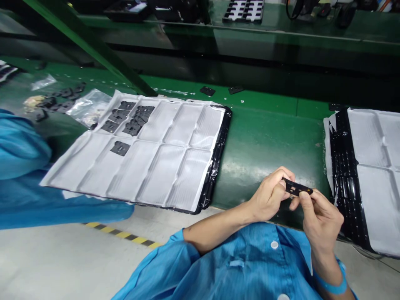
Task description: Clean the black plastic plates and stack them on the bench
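A small flat black plastic part [298, 188] with cut-outs is held between both my hands, just in front of my chest above the green bench's near edge. My left hand [271, 196] is closed, pinching its left end. My right hand [321, 218] is closed too, thumb and fingers gripping its right end. To the left lies a tray lined with white plastic [175, 166] holding several of the same black parts [131, 118] in its far-left pockets.
A second stack of black trays with white lining [368, 166] sits at the right. Loose black parts and clear bags [89, 106] lie at the far left. Another person's blue sleeve [21, 166] reaches in from the left. A green frame bar [93, 46] slants overhead.
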A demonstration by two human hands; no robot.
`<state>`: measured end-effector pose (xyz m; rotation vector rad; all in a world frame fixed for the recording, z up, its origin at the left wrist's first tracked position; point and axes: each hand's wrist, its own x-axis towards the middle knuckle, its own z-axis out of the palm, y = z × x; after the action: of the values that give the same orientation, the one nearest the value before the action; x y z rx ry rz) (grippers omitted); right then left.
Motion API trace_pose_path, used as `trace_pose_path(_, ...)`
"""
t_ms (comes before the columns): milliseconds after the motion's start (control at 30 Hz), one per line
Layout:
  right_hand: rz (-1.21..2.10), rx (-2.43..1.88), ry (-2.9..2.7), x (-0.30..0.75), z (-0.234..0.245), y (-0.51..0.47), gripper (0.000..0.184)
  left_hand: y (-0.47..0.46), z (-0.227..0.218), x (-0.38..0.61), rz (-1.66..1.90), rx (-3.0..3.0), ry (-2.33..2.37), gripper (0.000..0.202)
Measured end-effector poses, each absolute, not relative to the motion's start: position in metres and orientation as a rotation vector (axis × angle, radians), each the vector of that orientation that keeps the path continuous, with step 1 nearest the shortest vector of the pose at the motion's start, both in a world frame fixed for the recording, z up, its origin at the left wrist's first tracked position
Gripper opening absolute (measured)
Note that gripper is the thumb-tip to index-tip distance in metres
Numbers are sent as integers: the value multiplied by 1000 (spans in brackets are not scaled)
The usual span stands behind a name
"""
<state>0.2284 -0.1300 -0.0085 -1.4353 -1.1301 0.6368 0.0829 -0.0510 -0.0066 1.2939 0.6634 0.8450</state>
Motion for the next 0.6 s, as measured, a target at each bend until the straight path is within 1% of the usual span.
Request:
trace_pose_path(300,684,-1459,-1078,232,-11,-130,24,-47,-3,81,757,1317,624,17)
trace_pose_path(367,681,-1466,-1076,233,-11,-130,24,-46,-4,82,751,1297,587,18)
trace_pose_path(600,675,-1475,-1113,235,-11,-130,26,-45,-8,86,758,1239,590,36)
